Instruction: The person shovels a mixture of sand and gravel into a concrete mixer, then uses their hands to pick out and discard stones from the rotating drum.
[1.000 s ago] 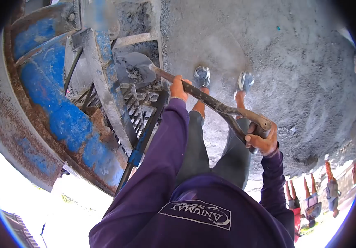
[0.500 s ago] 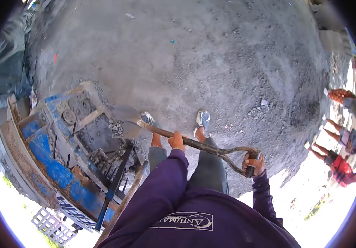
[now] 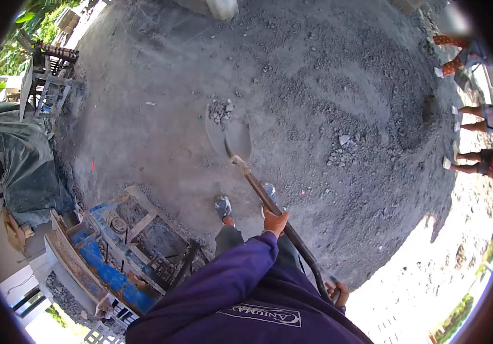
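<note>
Both hands are on a long shovel [image 3: 238, 136], which stretches forward from my body over the grey ground. My left hand [image 3: 275, 221] wraps round the middle of its wooden shaft. At the handle end, near my right hip, my right hand [image 3: 338, 292] is closed on the grip, partly blurred. A small heap of grey gravel [image 3: 220, 110] shows on the far left part of the blade. My two shoes stand on the ground just behind the blade, one on each side of the lower shaft.
A rusty blue metal machine [image 3: 103, 261] stands at the lower left, with a dark green tarp [image 3: 20, 155] over something beyond it. Loose gravel [image 3: 346, 152] is spread to the right. Several people's legs [image 3: 472, 118] show at the right edge.
The shovel blade has swung from beside the blue machine on the left to the ground ahead, with gravel on it. My right hand has moved down towards my hip, and the view has turned.
</note>
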Motion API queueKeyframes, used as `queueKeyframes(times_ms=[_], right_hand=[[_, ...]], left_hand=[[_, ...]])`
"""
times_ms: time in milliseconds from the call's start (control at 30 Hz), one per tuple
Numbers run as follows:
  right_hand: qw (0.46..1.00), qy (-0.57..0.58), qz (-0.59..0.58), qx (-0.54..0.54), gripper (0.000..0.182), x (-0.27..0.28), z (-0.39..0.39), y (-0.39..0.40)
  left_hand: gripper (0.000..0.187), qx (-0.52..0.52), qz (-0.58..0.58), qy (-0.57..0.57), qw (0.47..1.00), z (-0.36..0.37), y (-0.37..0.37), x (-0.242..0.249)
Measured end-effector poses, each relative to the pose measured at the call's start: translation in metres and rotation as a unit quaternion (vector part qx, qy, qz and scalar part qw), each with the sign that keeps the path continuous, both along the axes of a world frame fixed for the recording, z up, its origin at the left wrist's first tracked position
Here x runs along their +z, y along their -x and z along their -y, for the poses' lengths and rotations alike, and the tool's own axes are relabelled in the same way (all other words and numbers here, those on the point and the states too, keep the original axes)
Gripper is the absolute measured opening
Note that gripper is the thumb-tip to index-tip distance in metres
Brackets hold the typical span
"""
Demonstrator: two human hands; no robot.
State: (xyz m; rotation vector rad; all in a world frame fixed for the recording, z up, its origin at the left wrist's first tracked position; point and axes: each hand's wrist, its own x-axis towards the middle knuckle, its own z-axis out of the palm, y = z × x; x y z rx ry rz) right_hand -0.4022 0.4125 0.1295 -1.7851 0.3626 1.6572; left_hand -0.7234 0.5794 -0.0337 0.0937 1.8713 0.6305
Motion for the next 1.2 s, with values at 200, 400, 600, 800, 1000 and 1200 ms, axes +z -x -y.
queueKeyframes(times_ms=[200, 400, 600, 800, 1000, 1200], right_hand=[[0.992, -0.040, 0.119, 0.017, 0.026, -0.003, -0.015, 0.053], [0.821, -0.258, 0.445, 0.247, 0.045, 0.093, -0.236, 0.191], [0.648, -0.533, 0.268, 0.473, 0.050, 0.099, -0.373, 0.287], [0.836, -0.273, 0.138, 0.456, 0.024, 0.039, -0.479, 0.366], [0.979, -0.156, -0.003, 0.133, 0.016, -0.026, -0.555, 0.390], [0.994, -0.051, 0.072, 0.063, 0.018, 0.008, -0.534, 0.264]], left_hand=[[0.027, -0.005, -0.013, -0.042, 0.999, -0.039, 0.032, -0.018], [0.019, 0.283, 0.073, -0.117, 0.949, -0.151, 0.109, 0.024], [0.021, 0.274, -0.043, -0.056, 0.959, -0.261, 0.219, 0.000], [0.055, 0.144, -0.148, -0.006, 0.978, -0.384, 0.297, -0.023], [0.052, 0.052, -0.188, 0.015, 0.981, -0.484, 0.273, -0.073], [0.060, -0.273, -0.151, -0.044, 0.949, -0.446, 0.114, -0.118]])
